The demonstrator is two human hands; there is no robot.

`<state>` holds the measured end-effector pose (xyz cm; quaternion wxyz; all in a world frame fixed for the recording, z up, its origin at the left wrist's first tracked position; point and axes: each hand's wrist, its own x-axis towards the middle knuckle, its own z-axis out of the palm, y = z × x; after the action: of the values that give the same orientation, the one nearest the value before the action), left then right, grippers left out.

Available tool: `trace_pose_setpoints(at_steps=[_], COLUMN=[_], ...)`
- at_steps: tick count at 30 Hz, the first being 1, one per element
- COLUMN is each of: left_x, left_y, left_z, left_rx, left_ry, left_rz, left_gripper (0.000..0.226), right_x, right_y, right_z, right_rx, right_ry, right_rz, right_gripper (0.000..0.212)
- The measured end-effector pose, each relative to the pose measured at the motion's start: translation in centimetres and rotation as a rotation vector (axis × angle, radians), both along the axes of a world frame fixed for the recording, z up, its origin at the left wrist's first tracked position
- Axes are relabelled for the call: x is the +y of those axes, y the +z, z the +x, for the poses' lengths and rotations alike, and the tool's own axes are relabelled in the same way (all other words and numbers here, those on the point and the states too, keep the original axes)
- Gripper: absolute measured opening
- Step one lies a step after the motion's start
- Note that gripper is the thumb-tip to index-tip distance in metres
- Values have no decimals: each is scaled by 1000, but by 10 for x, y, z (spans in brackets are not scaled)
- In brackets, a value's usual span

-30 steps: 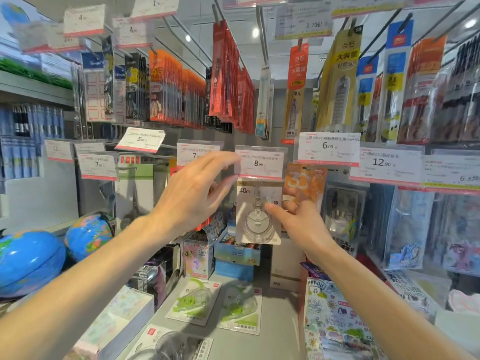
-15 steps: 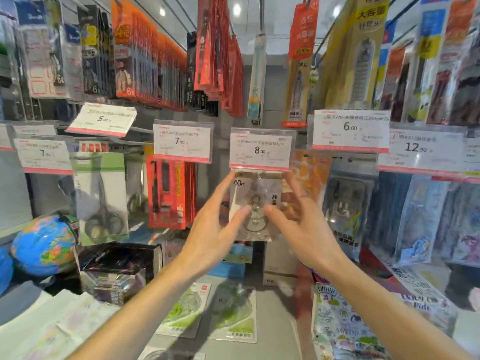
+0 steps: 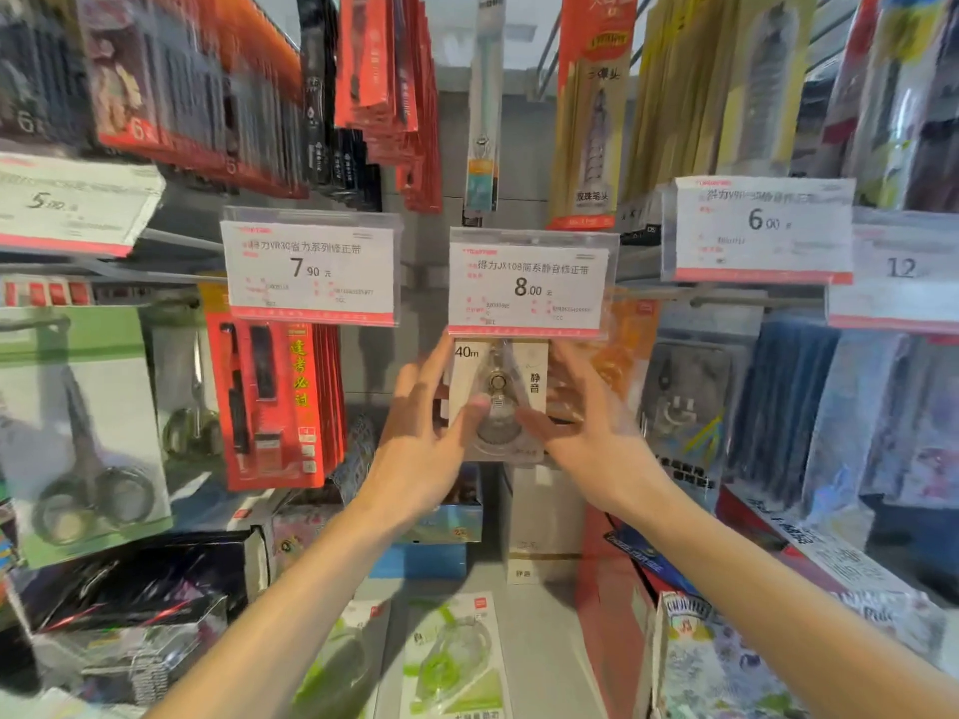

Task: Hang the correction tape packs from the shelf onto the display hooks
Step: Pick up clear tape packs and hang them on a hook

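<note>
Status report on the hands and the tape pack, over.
Left hand and right hand both hold tape pack. Pack sits under price tag. Hook hidden.

White 40m tape pack point(image 3: 498, 402) upright under 8.00 tag point(image 3: 529, 285).
</note>
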<state>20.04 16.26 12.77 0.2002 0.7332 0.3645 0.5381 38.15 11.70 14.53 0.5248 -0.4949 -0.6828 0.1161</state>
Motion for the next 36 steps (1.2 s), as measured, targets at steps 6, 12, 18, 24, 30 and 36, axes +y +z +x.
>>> trace_pose_setpoints(at_steps=[6, 12, 18, 24, 30, 36], left_x=[11, 1, -25, -71, -134, -172], left_y=[6, 8, 1, -4, -15, -42], left_z=[2, -2, -12, -20, -35, -67], left_rx=[14, -3, -69, -229, -339, -395], left_ry=[10, -7, -6, 91, 109, 144], left_rz=[-41, -66, -73, -85, -121, -154], left_gripper=[68, 66, 50, 28, 17, 19], right_x=[8, 3, -24, -66, -113, -148], right_y=[1, 5, 0, 0, -8, -23], right_z=[-2, -2, 10, 23, 24, 1], right_rx=[7, 70, 214, 383, 431, 447], right_ry=[-9, 38, 33, 26, 116, 170], right_rz=[-21, -72, -86, -130, -173, -176], right_gripper=[78, 79, 56, 17, 12, 7])
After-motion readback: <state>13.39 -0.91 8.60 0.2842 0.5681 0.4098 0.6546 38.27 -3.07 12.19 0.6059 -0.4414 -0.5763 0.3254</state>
